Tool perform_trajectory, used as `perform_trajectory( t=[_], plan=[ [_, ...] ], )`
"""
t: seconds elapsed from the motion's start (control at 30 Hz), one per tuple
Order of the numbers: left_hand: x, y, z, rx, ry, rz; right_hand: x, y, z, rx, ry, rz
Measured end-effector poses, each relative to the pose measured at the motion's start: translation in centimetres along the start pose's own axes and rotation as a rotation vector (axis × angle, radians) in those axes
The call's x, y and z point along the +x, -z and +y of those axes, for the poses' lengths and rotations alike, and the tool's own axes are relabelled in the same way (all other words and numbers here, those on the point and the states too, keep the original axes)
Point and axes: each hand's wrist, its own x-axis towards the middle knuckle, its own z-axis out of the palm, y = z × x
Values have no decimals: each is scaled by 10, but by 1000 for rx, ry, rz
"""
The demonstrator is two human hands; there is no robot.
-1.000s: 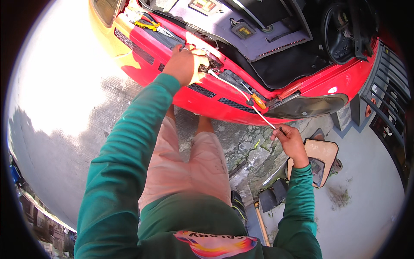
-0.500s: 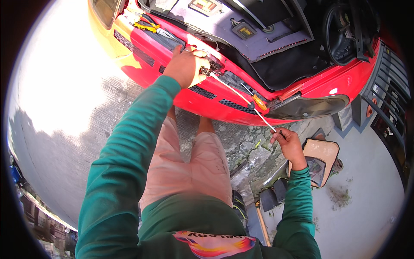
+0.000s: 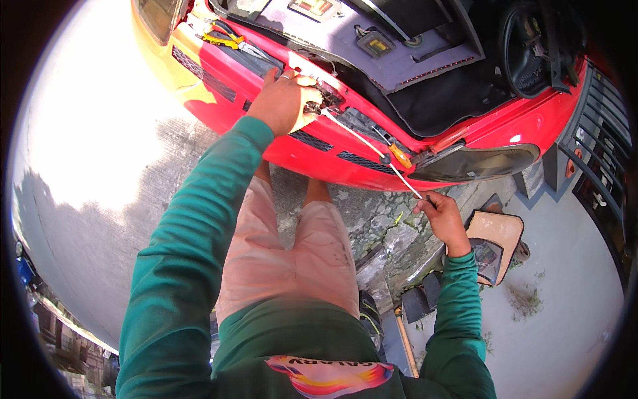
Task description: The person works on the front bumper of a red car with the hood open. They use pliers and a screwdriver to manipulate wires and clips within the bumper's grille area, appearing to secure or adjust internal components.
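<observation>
The right hand [image 3: 443, 217] pinches the lower end of the white cable [image 3: 357, 137], which slants across the red car [image 3: 319, 166] from a dark mechanism [image 3: 329, 100]. The left hand [image 3: 282, 103] curls there; I cannot tell its hold.

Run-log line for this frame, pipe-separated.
left hand: at dark mechanism on red car | right hand: pinching white cable | nearby: yellow-handled pliers, orange-handled screwdriver
</observation>
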Motion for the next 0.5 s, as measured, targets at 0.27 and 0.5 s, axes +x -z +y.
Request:
perform_trajectory(
  t=[0.27, 0.5],
  plan=[
    [3, 8, 4, -37, 25, -48, -6, 2, 15, 35, 77, 29],
    [3, 5, 0, -32, 19, -37, 2, 5, -14, -179, 6, -12]
  ],
)
